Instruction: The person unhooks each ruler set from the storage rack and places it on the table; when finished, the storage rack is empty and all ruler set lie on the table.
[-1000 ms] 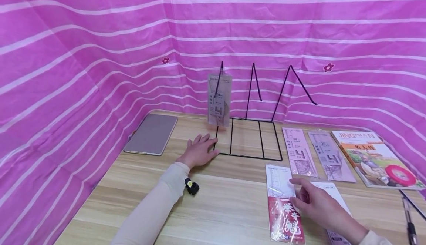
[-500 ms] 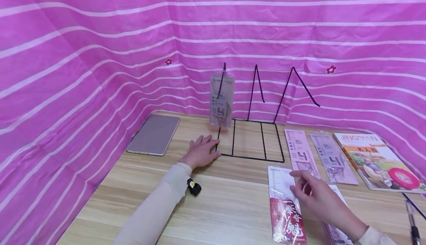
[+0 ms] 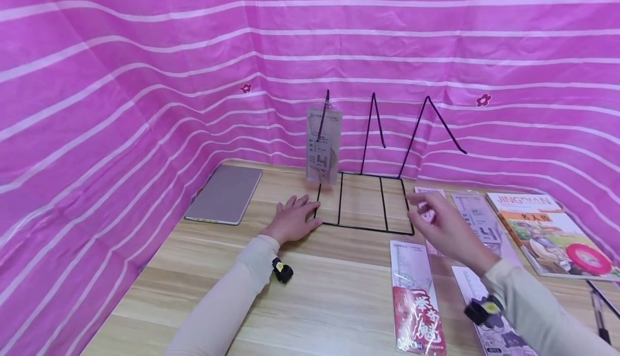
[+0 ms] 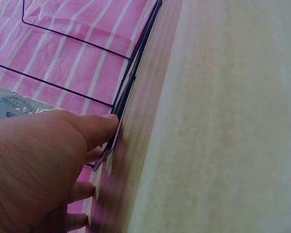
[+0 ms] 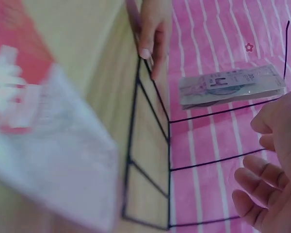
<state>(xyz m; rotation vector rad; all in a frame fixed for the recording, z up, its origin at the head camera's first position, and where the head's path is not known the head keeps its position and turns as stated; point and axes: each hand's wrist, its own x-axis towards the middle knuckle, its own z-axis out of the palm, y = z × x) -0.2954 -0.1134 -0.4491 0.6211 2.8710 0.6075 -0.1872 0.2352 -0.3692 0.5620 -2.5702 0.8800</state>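
Five ruler packs show: one [image 3: 323,146] stands in the wire rack [image 3: 363,200], four lie flat on the table [image 3: 329,302]. Your left hand [image 3: 292,219] lies flat with straight fingers against the rack's left base corner. Your right hand [image 3: 443,227] hovers empty, fingers loosely spread, over the pink pack [image 3: 428,205] just right of the rack. The red-labelled pack [image 3: 415,297] lies nearer you; two rack slots stand free.

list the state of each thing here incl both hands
wire rack: upright on the table, one ruler pack in its left slot
ruler pack: standing, leaning on the rack's left divider
left hand: flat on the table, fingertips at the rack's base
right hand: raised over the flat packs, fingers loose, holding nothing
red pack: lying flat
book: closed, flat
tablet: lying flat
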